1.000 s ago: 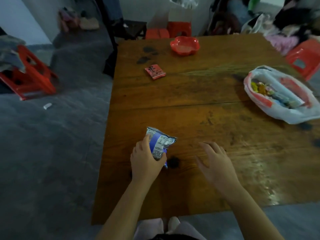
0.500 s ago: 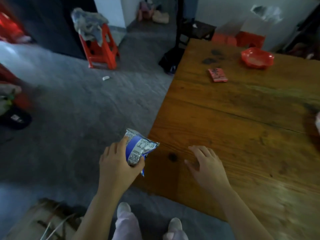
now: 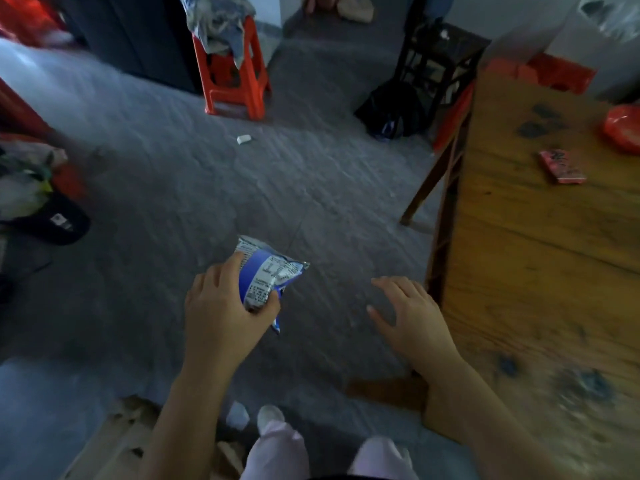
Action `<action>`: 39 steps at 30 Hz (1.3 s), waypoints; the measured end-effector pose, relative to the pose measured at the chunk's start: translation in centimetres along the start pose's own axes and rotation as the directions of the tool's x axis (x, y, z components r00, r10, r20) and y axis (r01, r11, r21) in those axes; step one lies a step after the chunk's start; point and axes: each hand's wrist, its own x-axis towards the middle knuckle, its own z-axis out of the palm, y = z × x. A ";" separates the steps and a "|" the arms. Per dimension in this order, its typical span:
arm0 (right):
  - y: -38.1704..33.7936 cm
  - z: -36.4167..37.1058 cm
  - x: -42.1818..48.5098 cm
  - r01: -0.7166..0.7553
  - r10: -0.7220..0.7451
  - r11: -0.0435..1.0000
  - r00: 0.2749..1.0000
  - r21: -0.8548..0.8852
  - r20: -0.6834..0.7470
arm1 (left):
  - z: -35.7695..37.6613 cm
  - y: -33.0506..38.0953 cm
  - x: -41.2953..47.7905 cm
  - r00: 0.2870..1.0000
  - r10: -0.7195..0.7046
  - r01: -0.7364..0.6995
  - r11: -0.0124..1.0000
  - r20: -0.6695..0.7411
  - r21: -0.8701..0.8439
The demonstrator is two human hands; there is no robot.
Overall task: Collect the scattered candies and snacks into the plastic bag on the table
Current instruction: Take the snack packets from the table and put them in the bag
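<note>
My left hand [image 3: 221, 313] is shut on a blue and silver snack packet [image 3: 266, 275], held over the grey floor, left of the wooden table [image 3: 540, 258]. My right hand [image 3: 412, 313] is open with fingers spread, hovering beside the table's left edge and holding nothing. A small red packet [image 3: 562, 166] lies flat on the table at the right. A red bowl [image 3: 623, 129] sits at the right edge of the view, cut off. The plastic bag is out of view.
A red plastic stool [image 3: 235, 77] with cloth piled on it stands on the floor at the back. A dark wooden stool [image 3: 436, 53] and a black bag [image 3: 391, 109] stand by the table's far corner. A small white scrap [image 3: 243, 138] lies on the floor. Clutter lies at the left.
The view has swung left, away from the table. Both hands have moved off the tabletop and now hang over the floor; the left still grips the packet. The plastic bag has left the view.
</note>
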 end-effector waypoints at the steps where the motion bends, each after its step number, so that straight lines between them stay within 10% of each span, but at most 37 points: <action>1: -1.0 0.0 1.0 -0.003 0.003 1.000 1.000 0.008 -0.008 | -0.1 -0.5 1.3 1.000 0.011 -0.011 1.000 0.008 -0.010; 23: 11.9 -8.8 19.0 -0.368 0.413 0.911 0.822 0.188 -0.393 | 12.2 18.1 30.3 0.799 0.579 -0.581 0.813 0.161 -0.036; 39: 21.5 -14.0 29.4 -0.797 0.857 0.494 0.379 0.346 -0.350 | 25.0 29.1 48.5 0.525 0.765 -0.736 0.628 0.372 -0.252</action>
